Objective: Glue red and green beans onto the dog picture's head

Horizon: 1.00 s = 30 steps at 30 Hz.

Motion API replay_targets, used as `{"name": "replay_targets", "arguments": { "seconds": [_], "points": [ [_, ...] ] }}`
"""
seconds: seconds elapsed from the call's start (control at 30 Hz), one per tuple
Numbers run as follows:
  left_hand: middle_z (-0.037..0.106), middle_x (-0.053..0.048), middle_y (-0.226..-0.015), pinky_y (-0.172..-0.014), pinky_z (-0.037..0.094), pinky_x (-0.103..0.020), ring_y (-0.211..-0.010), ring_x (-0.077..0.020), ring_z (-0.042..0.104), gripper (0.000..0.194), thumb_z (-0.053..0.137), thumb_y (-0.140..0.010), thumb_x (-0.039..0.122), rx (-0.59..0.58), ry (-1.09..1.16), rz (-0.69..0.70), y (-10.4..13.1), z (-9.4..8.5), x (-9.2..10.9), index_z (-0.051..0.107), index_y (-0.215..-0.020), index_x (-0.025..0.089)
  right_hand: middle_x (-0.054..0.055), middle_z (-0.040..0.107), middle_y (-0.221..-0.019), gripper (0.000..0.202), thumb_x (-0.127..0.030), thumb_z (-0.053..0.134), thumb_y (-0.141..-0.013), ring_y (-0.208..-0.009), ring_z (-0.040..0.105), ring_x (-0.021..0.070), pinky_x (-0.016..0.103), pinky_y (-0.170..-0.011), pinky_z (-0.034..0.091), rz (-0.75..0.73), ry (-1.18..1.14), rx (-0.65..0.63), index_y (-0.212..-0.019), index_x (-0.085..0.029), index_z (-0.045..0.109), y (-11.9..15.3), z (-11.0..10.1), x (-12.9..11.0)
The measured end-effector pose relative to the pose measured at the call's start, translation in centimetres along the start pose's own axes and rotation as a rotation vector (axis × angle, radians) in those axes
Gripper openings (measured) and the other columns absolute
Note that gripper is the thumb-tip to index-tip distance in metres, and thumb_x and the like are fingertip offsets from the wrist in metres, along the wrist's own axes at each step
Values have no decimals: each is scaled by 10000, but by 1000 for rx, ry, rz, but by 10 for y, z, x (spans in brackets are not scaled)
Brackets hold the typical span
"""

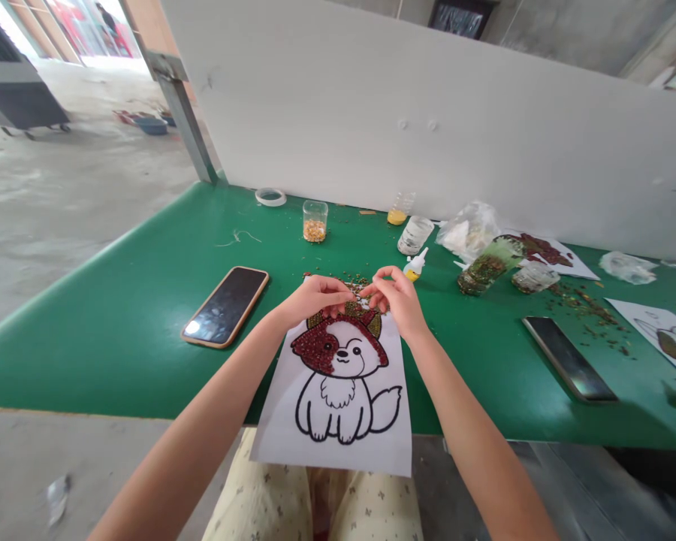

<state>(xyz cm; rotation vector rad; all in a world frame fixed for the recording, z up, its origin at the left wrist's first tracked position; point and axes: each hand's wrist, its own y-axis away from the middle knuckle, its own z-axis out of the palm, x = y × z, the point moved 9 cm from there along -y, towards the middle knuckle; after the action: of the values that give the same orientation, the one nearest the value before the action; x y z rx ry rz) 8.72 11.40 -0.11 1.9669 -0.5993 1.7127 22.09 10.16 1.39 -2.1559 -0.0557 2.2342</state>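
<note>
A white sheet [282, 428] with a printed puppy drawing lies before me, its lower end past the table edge. Dark red grains [315, 349] cover one side of the puppy's face and a band on its head; olive-green grains fill the ears. My left hand [322, 296] is over the sheet's top part, its fingers pinched together. Close beside it, my right hand [393, 297] is also closed in a pinch. Whatever is between the fingertips is too small to make out. Loose grains [357, 287] lie just beyond. A small glue bottle [415, 266] stands behind my right hand.
Phones lie left [225, 306] and right [568, 359] on the green table [146, 300]. Farther back are a cup of corn kernels [315, 223], a tilted jar [415, 235], a tipped green container [490, 264] and plastic bags. A white panel [428, 98] closes off the back.
</note>
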Motion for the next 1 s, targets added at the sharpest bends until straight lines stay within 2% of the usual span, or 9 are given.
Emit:
{"name": "replay_targets", "arguments": {
  "seconds": [0.2,0.27,0.33,0.47,0.57,0.67,0.8,1.0],
  "points": [
    [575,4,-556,-439,364,-200,-439,-65,480,221,639,-780,367,35,33,-8,1,-3,2,678,-796,150,-41,634,-546,172,-341,571,-773,-419,505,75,169,-386,310,-102,-58,164,-813,-218,458,0,-20,-11],
    [570,4,-549,-437,365,-199,-435,-63,475,215,644,-777,357,54,59,-7,2,-4,3,680,-788,145,-44,635,-551,159,-326,561,-770,-416,506,73,164,-379,309,-78,-57,167,-810,-220,450,-1,-21,-8],
    [568,3,-549,-441,374,-202,-436,-64,476,212,647,-775,351,77,92,-10,2,-7,4,680,-789,142,-33,656,-596,166,-329,556,-767,-429,534,80,162,-369,314,23,-41,92,-806,-222,435,-2,-13,2],
    [558,5,-551,-450,376,-198,-456,-63,481,199,650,-776,339,115,191,-5,2,-11,4,681,-801,145,1,697,-755,173,-345,528,-787,-523,634,126,186,-398,398,253,-59,-177,-808,-228,402,7,24,25],
    [548,6,-555,-458,370,-190,-472,-59,483,183,647,-783,320,134,274,32,2,-15,6,680,-796,140,23,703,-859,149,-323,520,-813,-630,680,148,227,-508,490,316,-132,-347,-816,-226,407,18,51,31],
    [549,8,-573,-481,386,-190,-490,-57,495,173,635,-794,306,146,341,70,2,-19,8,679,-805,139,39,705,-889,148,-307,544,-820,-729,693,159,279,-654,534,352,-197,-451,-824,-220,424,26,69,34],
    [575,2,-606,-542,425,-197,-536,-64,525,169,642,-788,303,173,383,106,2,-24,9,684,-822,143,35,707,-807,149,-326,538,-839,-784,684,159,337,-795,525,327,-251,-502,-847,-217,436,27,74,33],
    [645,-31,-723,-616,439,-210,-633,-77,557,197,672,-755,327,253,332,94,1,-31,5,703,-820,144,3,689,-723,159,-338,531,-824,-679,655,135,282,-671,518,224,-238,-375,-806,-219,427,15,53,26]
  ]
}}
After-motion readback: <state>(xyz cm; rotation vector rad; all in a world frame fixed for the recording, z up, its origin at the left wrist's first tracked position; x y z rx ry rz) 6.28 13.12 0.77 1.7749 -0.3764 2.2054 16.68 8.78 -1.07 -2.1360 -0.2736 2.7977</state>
